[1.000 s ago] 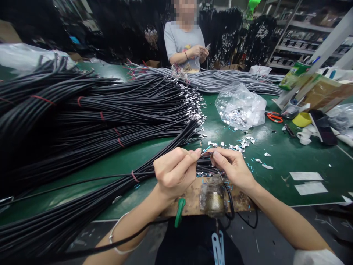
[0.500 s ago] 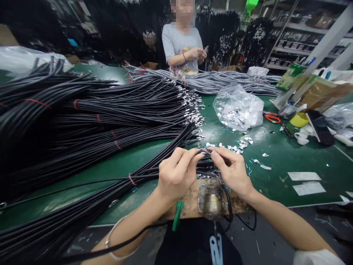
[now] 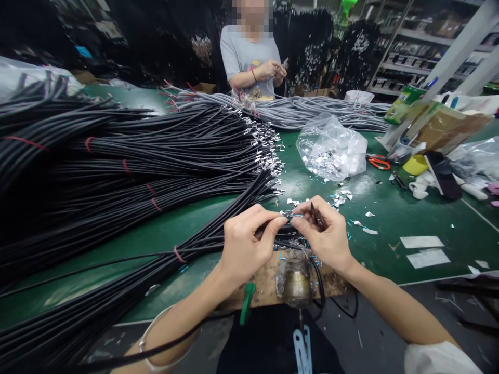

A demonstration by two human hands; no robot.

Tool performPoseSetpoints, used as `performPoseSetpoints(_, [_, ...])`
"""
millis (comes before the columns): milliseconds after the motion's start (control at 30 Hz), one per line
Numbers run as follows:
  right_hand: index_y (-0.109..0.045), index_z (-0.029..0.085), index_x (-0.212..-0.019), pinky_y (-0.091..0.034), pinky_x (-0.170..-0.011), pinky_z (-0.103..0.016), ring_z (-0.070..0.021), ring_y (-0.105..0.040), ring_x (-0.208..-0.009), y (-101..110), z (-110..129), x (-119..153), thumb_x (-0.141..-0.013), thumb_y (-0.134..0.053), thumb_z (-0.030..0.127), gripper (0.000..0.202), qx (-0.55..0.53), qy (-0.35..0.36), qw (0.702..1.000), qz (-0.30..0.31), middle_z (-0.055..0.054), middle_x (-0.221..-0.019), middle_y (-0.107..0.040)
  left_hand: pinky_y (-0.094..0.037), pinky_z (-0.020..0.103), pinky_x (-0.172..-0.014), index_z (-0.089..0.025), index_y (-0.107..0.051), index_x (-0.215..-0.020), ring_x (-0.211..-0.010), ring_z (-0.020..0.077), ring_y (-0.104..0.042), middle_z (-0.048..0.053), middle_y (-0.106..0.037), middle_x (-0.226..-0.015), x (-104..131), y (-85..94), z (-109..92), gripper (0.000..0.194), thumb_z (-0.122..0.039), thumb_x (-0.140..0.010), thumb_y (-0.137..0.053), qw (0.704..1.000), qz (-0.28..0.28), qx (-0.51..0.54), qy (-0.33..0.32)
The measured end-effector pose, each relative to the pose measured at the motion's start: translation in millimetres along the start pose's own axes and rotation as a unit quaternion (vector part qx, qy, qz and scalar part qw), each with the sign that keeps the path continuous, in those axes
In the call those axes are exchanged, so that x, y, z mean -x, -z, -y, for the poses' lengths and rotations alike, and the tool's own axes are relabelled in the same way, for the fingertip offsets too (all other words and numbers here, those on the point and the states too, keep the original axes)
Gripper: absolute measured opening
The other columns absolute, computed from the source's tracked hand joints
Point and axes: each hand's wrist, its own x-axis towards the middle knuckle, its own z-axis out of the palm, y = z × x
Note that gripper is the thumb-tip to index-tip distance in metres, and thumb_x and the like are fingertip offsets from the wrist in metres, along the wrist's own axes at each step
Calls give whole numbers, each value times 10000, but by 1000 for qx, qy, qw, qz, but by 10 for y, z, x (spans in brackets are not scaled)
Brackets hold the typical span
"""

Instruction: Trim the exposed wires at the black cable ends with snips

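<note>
My left hand [image 3: 247, 239] pinches the end of a black cable between thumb and forefinger. From that end come thin coloured wires [image 3: 296, 215], one of them light blue. The fingertips of my right hand [image 3: 325, 236] are closed on these wires, close to my left fingertips. A dark, pointed thing [image 3: 314, 213], perhaps a tool, sticks up among the right fingers; its kind is not clear. Below both hands a motor-like metal device [image 3: 297, 283] sits on a worn wooden board [image 3: 268, 275]. A tied bundle of black cables [image 3: 163, 262] runs beside my left arm.
Large stacks of black cables [image 3: 187, 156] cover the left of the green table [image 3: 374, 270]. Grey cables [image 3: 312, 111] lie along the back, before a co-worker [image 3: 251, 59]. At right are a clear plastic bag [image 3: 331, 148], orange-handled scissors [image 3: 378, 162] and white scraps [image 3: 424, 244].
The right fingers have shifted and curled on the wires, and the dark pointed thing now shows between them. My left hand still pinches the cable end. The whole view has shifted slightly.
</note>
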Motion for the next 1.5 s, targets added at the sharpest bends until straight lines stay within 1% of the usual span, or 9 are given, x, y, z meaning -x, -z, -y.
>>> performPoseSetpoints(233, [-621, 190, -770, -410, -620, -266, -124, -528, -678, 12, -37, -50, -870, -563, 293, 154, 20, 17, 999, 20, 0, -712, -567, -395, 198, -492, -155, -687, -742, -508, 75, -513, -5, -618, -603, -12, -6, 27, 112, -215, -811, -623, 1000, 10, 8, 19])
performPoseSetpoints(467, [-649, 220, -810, -429, -611, -278, -137, -542, -681, 5, -39, 13, -806, -640, 217, 10, 87, 108, 990, -32, -6, -745, -605, -422, 200, -507, -155, -686, -733, -523, 84, -554, 2, -646, -617, -3, -11, 20, 120, -218, -811, -621, 1000, 3, -6, 18])
performPoseSetpoints(600, [-612, 192, -742, -388, -562, -250, -113, -495, -632, -22, -108, -36, -803, -639, 288, 117, -32, 0, 999, 2, 4, -699, -551, -432, 202, -532, -156, -680, -787, -560, 88, -565, 2, -653, -660, 5, -39, 32, 96, -207, -824, -607, 1000, 17, -5, 17])
performPoseSetpoints(733, [-583, 180, -777, -224, -414, -214, -55, -306, -442, -41, -206, -98, -748, -692, 391, 240, -196, -147, 967, 68, 69, -551, -406, -449, 201, -580, -151, -650, -817, -614, 90, -572, 7, -642, -711, 14, -66, 48, 105, -197, -854, -564, 999, 41, -11, 13])
performPoseSetpoints(900, [-584, 167, -726, -178, -415, -217, -48, -294, -452, -21, -170, -120, -695, -746, 374, 264, -174, -141, 973, 57, 71, -536, -396, -469, 207, -589, -151, -651, -856, -629, 102, -594, 20, -659, -748, 14, -65, 66, 103, -238, -828, -605, 999, 36, 4, 36])
performPoseSetpoints(1100, [-546, 183, -723, -134, -400, -209, -42, -201, -421, 7, -92, -129, -677, -732, 448, 327, -313, -210, 909, 179, 93, -517, -324, -426, 204, -546, -155, -659, -700, -553, 92, -565, -1, -653, -630, -25, -21, 82, 202, -230, -854, -551, 993, 77, 55, 64])
performPoseSetpoints(1267, [-556, 159, -678, -227, -450, -213, -67, -344, -537, 21, -108, -166, -658, -761, 342, 276, -173, -146, 971, 74, 37, -616, -434, -432, 206, -561, -151, -674, -753, -571, 94, -567, 7, -662, -678, 12, -53, 54, 144, -264, -818, -613, 993, 55, 44, 98])
performPoseSetpoints(1400, [-521, 188, -769, -118, -408, -223, -59, -153, -450, -18, -107, -136, -711, -689, 446, 313, -272, -257, 918, 130, 89, -548, -270, -408, 207, -566, -148, -672, -772, -586, 92, -548, 12, -654, -705, 13, -71, 45, 129, -247, -823, -606, 998, 29, -2, 57])
performPoseSetpoints(1500, [-514, 193, -768, -231, -455, -229, -77, -287, -499, -22, -96, -112, -785, -629, 357, 201, -185, -128, 966, 127, 55, -607, -368, -373, 201, -533, -146, -659, -708, -544, 81, -512, -1, -632, -644, -15, -55, 43, 196, -231, -849, -553, 995, 66, 18, 74])
